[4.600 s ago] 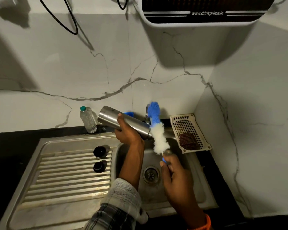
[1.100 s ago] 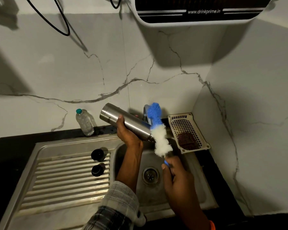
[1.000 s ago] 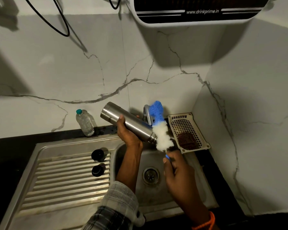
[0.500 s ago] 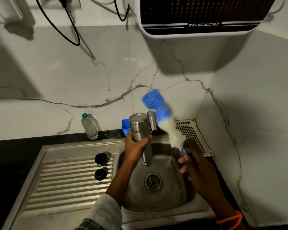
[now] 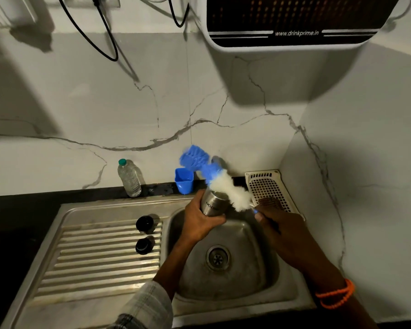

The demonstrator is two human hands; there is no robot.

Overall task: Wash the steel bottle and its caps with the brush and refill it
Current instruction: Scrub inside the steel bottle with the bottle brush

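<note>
We grip the brushed-steel cylindrical bottle (image 5: pixel 212 204) in our left hand (image 5: pixel 201 222), fingers wrapped round it, over the steel sink basin (image 5: pixel 266 276). Right hand (image 5: pixel 279 230) clamps the handle of the blue-and-white fluffy bottle brush (image 5: pixel 220 184), lying across the bottle. Looks like exterior scrubbing. Two black round caps (image 5: pixel 144 234) sit unwashed on the drainboard. Next: scrub caps, rinse.

Brushed steel bottle (image 5: pixel 212 205), smooth with a dull sheen. Brush (image 5: pixel 226 186) of fluffy white fibres and blue plastic bristles. Scuffed, ridged steel sink (image 5: pixel 100 252). Glossy black plastic caps (image 5: pixel 144 224). Veined marble-look wall (image 5: pixel 152 110).
</note>
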